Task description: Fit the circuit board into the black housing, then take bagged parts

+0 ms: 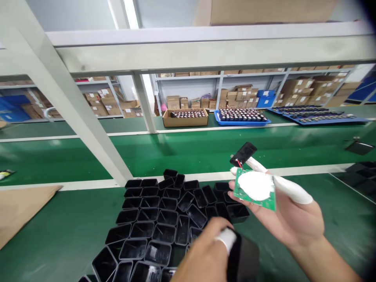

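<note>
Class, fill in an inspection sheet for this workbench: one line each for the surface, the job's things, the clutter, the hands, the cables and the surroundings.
Surface: green bench mat with a white strip along its far edge.
Job's things: green circuit board with a white round pad on it; a small black part joined to it; black housing; a cluster of open black housings on the mat.
Clutter: brown cardboard sheet at the left edge.
Hands: right hand holds the circuit board, white finger cots on; left hand grips the black housing.
Cables: thin red wire between the small black part and the board.
Surroundings: grey frame post; blue tray and shelves of cartons behind.
</note>
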